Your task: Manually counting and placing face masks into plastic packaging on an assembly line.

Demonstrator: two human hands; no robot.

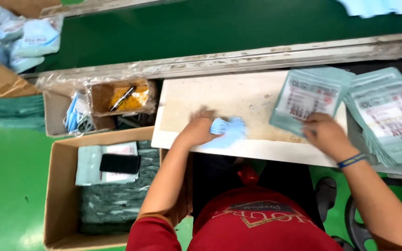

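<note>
Seen in the middle of the frame: a pale, scuffed desk (229, 93). Left hand (200, 126) curled over the edge of a small bunch of blue masks (229, 132), pinning and gripping them near the front edge of the desk. Right hand (324, 135) laid on the lower corner of a teal pouch stack (305, 97) at the right of the frame. Hard to tell whether pinched or only touched. Looked like the pick-one-pouch step, with the masks kept ready. Called for a light pinch on just the top pouch, so the rest stayed put.

More pouches (389, 116) fanned out at the far right. At lower left, a cardboard box (59, 195) with a black phone (119, 163) on top of packs. Above, a green belt (210, 28).
</note>
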